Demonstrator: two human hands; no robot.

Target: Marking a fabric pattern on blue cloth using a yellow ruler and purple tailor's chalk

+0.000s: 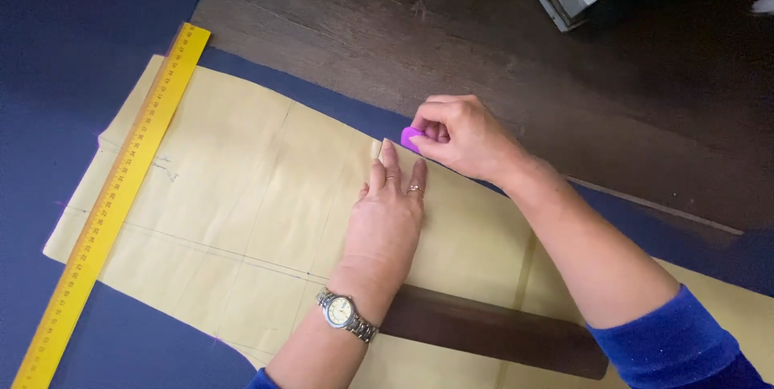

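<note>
A: Where's the chalk point(411, 138)?

B: Pinched in the right hand point(463, 137), grip pressed together on it, purple tip poking left onto the far edge of the pattern point(242, 195).

A: And the left hand point(389, 216)?

B: Flat on the paper, fingers spread and pointing away, fingertips just beside the chalk, on its near side.

A: How does that edge run?

B: Slantwise, from far left to near right, over blue cloth point(81, 34). The yellow ruler point(113, 203) lies well apart to the left; a dark bar point(492, 332) sits near the wrists.
</note>
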